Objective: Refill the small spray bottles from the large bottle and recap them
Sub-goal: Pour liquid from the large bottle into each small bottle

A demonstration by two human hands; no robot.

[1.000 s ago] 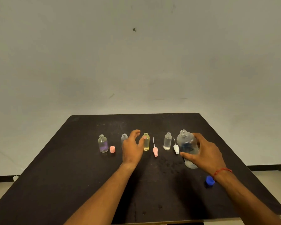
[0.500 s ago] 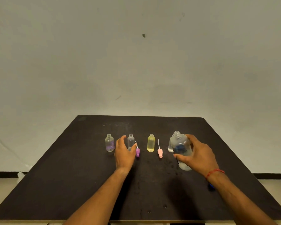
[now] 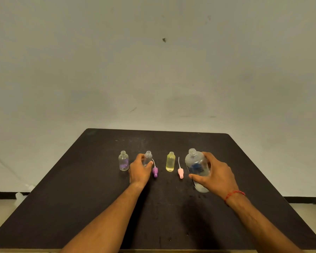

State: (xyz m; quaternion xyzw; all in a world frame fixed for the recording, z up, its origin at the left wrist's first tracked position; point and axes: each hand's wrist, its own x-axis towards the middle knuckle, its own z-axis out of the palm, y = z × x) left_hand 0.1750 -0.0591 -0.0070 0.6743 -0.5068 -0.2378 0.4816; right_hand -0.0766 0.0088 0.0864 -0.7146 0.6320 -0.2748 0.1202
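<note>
Two hands (image 3: 139,172) (image 3: 216,175): small bottle (image 3: 148,157), large bottle (image 3: 195,161).

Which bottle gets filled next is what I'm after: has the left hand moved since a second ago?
Yes. The left hand has shifted left, away from the yellow bottle, and now grips the clear small bottle beside it.

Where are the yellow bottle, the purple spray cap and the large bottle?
yellow bottle (image 3: 170,163): head view, middle of its body.
purple spray cap (image 3: 155,172): head view, its purple head.
large bottle (image 3: 194,159): head view, clear shoulder below the neck.
</note>
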